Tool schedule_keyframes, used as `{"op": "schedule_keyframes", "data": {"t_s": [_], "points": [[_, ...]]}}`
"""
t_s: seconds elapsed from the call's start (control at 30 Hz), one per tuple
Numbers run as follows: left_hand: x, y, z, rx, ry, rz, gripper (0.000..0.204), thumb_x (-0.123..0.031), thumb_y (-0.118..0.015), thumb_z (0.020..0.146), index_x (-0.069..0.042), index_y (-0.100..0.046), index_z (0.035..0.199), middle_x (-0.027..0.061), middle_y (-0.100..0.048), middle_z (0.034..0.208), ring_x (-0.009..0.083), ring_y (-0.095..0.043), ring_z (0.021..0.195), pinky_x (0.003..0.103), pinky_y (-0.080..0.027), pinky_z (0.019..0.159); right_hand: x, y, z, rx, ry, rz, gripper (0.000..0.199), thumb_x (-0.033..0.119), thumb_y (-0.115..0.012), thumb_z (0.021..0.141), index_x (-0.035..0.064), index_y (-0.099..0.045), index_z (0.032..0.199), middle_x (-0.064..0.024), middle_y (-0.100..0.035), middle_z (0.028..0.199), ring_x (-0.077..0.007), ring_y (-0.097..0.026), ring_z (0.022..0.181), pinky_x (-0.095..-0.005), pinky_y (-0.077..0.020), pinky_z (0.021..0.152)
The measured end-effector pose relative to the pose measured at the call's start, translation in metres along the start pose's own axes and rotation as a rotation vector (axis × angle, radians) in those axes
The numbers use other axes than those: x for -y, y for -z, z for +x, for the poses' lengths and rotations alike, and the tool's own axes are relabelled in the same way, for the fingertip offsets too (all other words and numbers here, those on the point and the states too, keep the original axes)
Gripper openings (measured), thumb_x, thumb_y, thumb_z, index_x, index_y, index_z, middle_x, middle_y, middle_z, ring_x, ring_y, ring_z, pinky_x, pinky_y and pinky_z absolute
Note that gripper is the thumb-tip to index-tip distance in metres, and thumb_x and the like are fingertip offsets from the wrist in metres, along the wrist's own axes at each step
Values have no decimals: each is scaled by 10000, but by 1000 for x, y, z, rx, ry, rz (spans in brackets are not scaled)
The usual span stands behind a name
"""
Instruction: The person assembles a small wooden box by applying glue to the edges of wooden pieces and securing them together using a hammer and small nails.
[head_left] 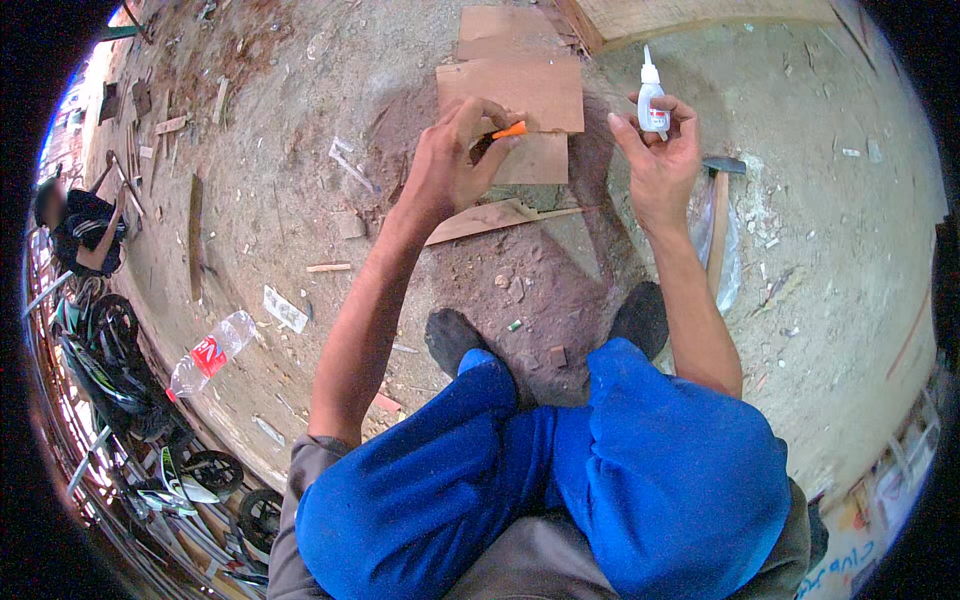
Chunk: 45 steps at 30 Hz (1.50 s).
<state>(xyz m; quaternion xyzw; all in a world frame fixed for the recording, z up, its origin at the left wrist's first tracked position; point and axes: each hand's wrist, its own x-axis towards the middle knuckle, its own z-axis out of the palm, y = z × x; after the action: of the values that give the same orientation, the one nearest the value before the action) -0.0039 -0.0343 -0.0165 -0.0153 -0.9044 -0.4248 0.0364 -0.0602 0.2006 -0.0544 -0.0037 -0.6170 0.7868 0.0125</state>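
My left hand [455, 160] is closed in a pinch on a small orange plastic piece [510, 131], whose exact kind I cannot make out. It is held over flat brown boards [525, 85] that lie overlapping on the dirt ground. To the right, my right hand [662, 150] grips a small white glue bottle [653, 105] upright, its thin nozzle pointing away from me. The fingers wrap round the bottle's lower part, with the thumb standing off to its left. A broken strip of wood [480, 220] lies below my left hand.
A hammer [718, 210] lies right of my right hand, over clear plastic. An empty plastic bottle [212, 355] and wood scraps [195, 235] litter the ground at left. Motorcycles [120, 370] and another person [85, 230] are at the far left. A large wooden piece [690, 15] lies ahead.
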Motion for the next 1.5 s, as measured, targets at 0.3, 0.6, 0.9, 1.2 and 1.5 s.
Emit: {"op": "schedule_keyframes", "data": {"t_s": [0.3,0.6,0.9,1.2,1.5], "points": [[-3,1,0,16,8,13,280,-127,-782,890,-38,-618,1098,153,-719,1035,324,-711,973,402,-581,786,-1,8,-8,44,-14,-68,484,-65,-788,857,30,-494,1230,-148,-644,1217,-156,-668,968,-280,-562,885],[-4,0,-2,15,47,-13,269,-140,-771,922,-79,-645,1153,116,-774,1077,260,-756,1019,386,-594,843,2,12,-12,32,-69,-38,468,-80,-769,867,15,-488,1230,-163,-639,1203,-178,-676,993,-309,-578,904],[-1,0,-3,10,3,0,270,-125,-745,944,-91,-622,1182,104,-779,1105,228,-755,988,371,-589,839,8,12,-15,78,5,1,482,-83,-782,861,32,-478,1217,-165,-654,1161,-212,-720,949,-350,-605,886],[6,1,-6,28,117,-40,263,-169,-721,971,-75,-624,1197,92,-770,1062,171,-717,923,356,-575,819,20,-4,-35,258,-30,-45,469,-76,-809,843,56,-506,1176,-80,-653,1000,-141,-685,900,-305,-567,821],[9,-2,-3,0,-6,-44,275,-145,-719,970,-52,-614,1206,112,-766,1096,163,-721,924,334,-576,803,6,-13,-52,270,-124,57,414,-98,-726,893,62,-488,1191,-54,-593,1034,-107,-616,902,-253,-541,803]]}}
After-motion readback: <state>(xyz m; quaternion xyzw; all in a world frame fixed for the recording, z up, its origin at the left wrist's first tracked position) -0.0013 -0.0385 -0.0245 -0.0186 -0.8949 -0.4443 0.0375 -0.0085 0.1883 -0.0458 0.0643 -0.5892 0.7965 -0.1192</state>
